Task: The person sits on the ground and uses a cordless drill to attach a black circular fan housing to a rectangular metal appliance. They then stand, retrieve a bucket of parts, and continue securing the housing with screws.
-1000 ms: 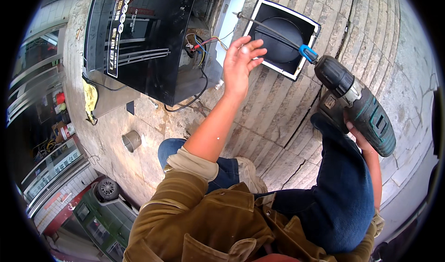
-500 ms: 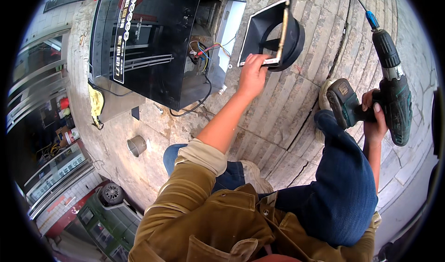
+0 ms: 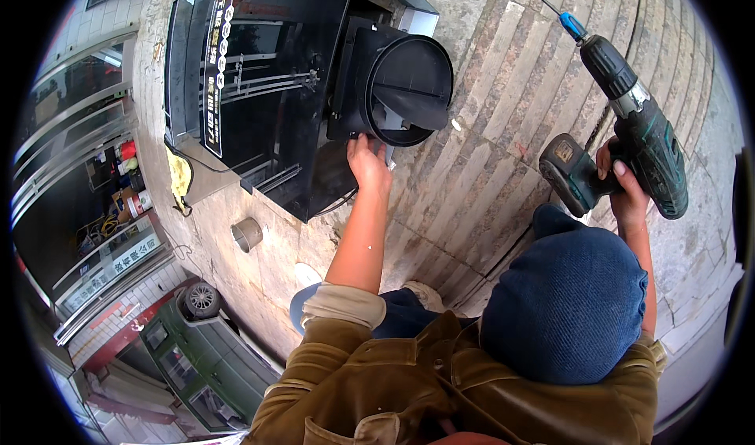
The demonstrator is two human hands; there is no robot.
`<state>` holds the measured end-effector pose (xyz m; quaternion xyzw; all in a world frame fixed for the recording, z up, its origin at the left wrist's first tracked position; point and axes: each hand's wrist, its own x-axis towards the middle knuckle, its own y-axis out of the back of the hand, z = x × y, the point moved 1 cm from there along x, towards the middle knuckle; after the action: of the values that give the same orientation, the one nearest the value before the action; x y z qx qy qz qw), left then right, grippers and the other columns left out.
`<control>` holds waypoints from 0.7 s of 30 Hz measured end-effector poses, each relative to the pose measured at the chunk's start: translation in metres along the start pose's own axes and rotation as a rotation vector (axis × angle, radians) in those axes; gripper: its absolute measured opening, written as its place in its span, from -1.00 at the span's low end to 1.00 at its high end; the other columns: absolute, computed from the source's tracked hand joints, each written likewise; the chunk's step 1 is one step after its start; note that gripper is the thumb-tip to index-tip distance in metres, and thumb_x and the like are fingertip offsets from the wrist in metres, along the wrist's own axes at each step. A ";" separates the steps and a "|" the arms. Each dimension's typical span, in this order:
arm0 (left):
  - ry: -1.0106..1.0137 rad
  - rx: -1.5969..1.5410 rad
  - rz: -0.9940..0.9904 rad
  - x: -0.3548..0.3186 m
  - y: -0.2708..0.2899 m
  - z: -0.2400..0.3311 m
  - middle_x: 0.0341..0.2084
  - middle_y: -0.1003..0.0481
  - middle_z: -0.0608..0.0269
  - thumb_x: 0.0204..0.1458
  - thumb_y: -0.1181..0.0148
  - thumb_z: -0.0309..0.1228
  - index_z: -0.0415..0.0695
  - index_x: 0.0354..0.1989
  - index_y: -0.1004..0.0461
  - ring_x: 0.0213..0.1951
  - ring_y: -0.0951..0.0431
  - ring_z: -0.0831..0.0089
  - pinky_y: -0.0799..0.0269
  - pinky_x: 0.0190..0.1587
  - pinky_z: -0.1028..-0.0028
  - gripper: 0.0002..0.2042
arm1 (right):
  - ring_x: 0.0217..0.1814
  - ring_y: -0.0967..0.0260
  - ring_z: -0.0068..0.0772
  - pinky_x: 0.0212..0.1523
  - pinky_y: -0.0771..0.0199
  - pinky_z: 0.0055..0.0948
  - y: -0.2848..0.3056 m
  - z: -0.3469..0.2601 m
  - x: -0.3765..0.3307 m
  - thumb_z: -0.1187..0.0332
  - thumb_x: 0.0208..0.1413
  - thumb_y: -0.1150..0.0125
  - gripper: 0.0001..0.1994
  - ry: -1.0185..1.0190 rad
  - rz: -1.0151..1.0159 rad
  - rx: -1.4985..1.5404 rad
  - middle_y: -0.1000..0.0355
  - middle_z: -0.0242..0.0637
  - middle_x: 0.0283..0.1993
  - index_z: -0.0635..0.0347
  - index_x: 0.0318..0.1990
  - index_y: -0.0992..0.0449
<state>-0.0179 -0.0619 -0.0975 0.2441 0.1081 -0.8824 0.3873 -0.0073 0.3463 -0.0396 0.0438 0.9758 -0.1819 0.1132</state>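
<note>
My left hand (image 3: 368, 166) grips the lower edge of a black vent collar (image 3: 409, 99), a square flange with a round outlet and a flap inside. The collar sits against the open end of a black, glossy range hood (image 3: 267, 122) lying on the ground, and hides most of that opening and its wires. Off to the right, my right hand (image 3: 627, 189) is wrapped round the handle of a dark green and black cordless drill (image 3: 653, 150). A long thin bit with a blue sleeve (image 3: 572, 26) points from its chuck toward the upper left.
A small metal cup (image 3: 247, 234) stands on the paving left of my left arm. A yellow cloth or bag (image 3: 179, 177) lies by the hood's left corner. A green vehicle (image 3: 204, 358) is at the lower left, and a shopfront (image 3: 94, 185) runs along the left.
My left hand has brought the vent collar left and turned it onto the hood's opening, covering the wires. The drill, in my right hand, has shifted slightly left and up.
</note>
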 end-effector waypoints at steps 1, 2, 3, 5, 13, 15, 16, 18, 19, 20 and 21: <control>0.021 0.078 -0.001 -0.001 0.004 -0.001 -0.15 -0.36 0.31 0.07 0.09 -0.46 -0.09 -0.13 -0.29 -0.06 -0.35 0.46 -0.20 0.03 0.24 -0.81 | -0.48 -0.19 -0.50 -0.36 -0.17 -0.53 0.002 0.004 0.011 0.22 -0.14 -0.19 -0.57 -0.025 -0.016 0.005 -0.26 -0.29 -0.51 0.34 -0.16 -0.32; 0.048 0.160 0.001 -0.007 0.010 -0.002 -0.13 -0.37 0.29 0.07 0.12 -0.47 -0.10 -0.09 -0.27 -0.06 -0.36 0.44 -0.24 0.01 0.23 -0.78 | -0.47 -0.20 -0.50 -0.36 -0.17 -0.54 0.005 0.008 0.021 0.21 -0.13 -0.19 -0.58 -0.044 -0.049 0.008 -0.27 -0.30 -0.51 0.33 -0.17 -0.33; 0.078 0.243 0.001 -0.012 0.015 -0.004 -0.11 -0.38 0.27 0.07 0.14 -0.48 -0.11 -0.04 -0.25 -0.07 -0.37 0.41 -0.27 0.00 0.21 -0.74 | -0.46 -0.20 -0.50 -0.34 -0.18 -0.53 0.009 0.012 0.031 0.22 -0.11 -0.18 -0.60 -0.065 -0.087 0.005 -0.28 -0.30 -0.50 0.33 -0.17 -0.34; 0.096 0.433 0.018 -0.028 0.016 -0.009 -0.10 -0.36 0.27 0.01 0.06 -0.51 -0.16 0.04 -0.17 -0.09 -0.41 0.42 -0.35 -0.09 0.31 -0.63 | -0.45 -0.22 -0.51 -0.30 -0.21 -0.51 0.017 0.016 0.048 0.26 -0.08 -0.17 -0.63 -0.109 -0.151 -0.005 -0.30 -0.31 -0.48 0.34 -0.17 -0.35; 0.202 0.678 -0.238 -0.067 -0.033 -0.039 0.00 -0.34 0.25 -0.07 -0.27 -0.39 -0.14 0.10 -0.14 -0.07 -0.41 0.48 -0.37 -0.18 0.44 -0.44 | -0.44 -0.24 -0.49 -0.26 -0.24 -0.50 0.043 0.031 0.047 0.25 -0.06 -0.17 -0.71 -0.281 -0.146 0.061 -0.30 -0.32 -0.51 0.31 -0.29 -0.38; 0.187 0.623 -0.205 -0.066 -0.040 -0.055 0.01 -0.34 0.24 -0.07 -0.26 -0.41 -0.13 0.09 -0.17 -0.08 -0.41 0.50 -0.36 -0.19 0.43 -0.46 | -0.44 -0.24 -0.49 -0.26 -0.24 -0.50 0.045 0.035 0.047 0.26 -0.06 -0.17 -0.71 -0.297 -0.144 0.103 -0.30 -0.32 -0.51 0.31 -0.29 -0.38; 0.029 0.611 -0.305 -0.060 -0.036 -0.072 0.01 -0.33 0.19 -0.06 -0.23 -0.45 -0.17 0.06 -0.19 -0.12 -0.43 0.53 -0.36 -0.22 0.51 -0.51 | -0.45 -0.24 -0.47 -0.28 -0.25 -0.49 0.046 0.036 0.047 0.27 -0.07 -0.16 -0.68 -0.289 -0.142 0.121 -0.30 -0.31 -0.50 0.34 -0.23 -0.37; 0.047 0.756 -0.262 -0.074 -0.045 -0.088 -0.11 -0.41 0.13 -0.08 -0.22 -0.48 -0.25 0.08 -0.18 -0.23 -0.47 0.52 -0.34 -0.28 0.61 -0.48 | -0.45 -0.25 -0.46 -0.29 -0.26 -0.48 0.051 0.040 0.047 0.29 -0.07 -0.15 -0.66 -0.282 -0.116 0.133 -0.30 -0.27 -0.49 0.36 -0.20 -0.35; 0.007 0.723 -0.284 -0.081 -0.052 -0.095 -0.17 -0.45 0.13 -0.10 -0.24 -0.49 -0.27 0.07 -0.19 -0.26 -0.48 0.53 -0.34 -0.30 0.62 -0.48 | -0.45 -0.26 -0.45 -0.30 -0.27 -0.47 0.053 0.042 0.047 0.29 -0.07 -0.15 -0.65 -0.279 -0.105 0.138 -0.30 -0.26 -0.48 0.37 -0.18 -0.34; 0.068 0.808 -0.275 -0.084 -0.053 -0.103 -0.28 -0.50 0.15 -0.13 -0.27 -0.50 -0.30 0.03 -0.22 -0.30 -0.49 0.52 -0.37 -0.28 0.57 -0.48 | -0.45 -0.26 -0.44 -0.31 -0.27 -0.47 0.053 0.043 0.048 0.30 -0.07 -0.14 -0.64 -0.256 -0.092 0.157 -0.30 -0.24 -0.48 0.38 -0.17 -0.33; 0.071 0.864 -0.298 -0.084 -0.055 -0.109 -0.33 -0.50 0.17 -0.14 -0.30 -0.47 -0.32 0.00 -0.22 -0.31 -0.50 0.52 -0.39 -0.28 0.56 -0.48 | -0.45 -0.26 -0.43 -0.33 -0.27 -0.47 0.053 0.043 0.049 0.31 -0.08 -0.14 -0.63 -0.233 -0.079 0.175 -0.30 -0.23 -0.49 0.39 -0.15 -0.32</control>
<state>0.0280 0.0695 -0.1479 0.3953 -0.2227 -0.8837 0.1149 -0.0391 0.3816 -0.1084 -0.0061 0.9374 -0.2746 0.2144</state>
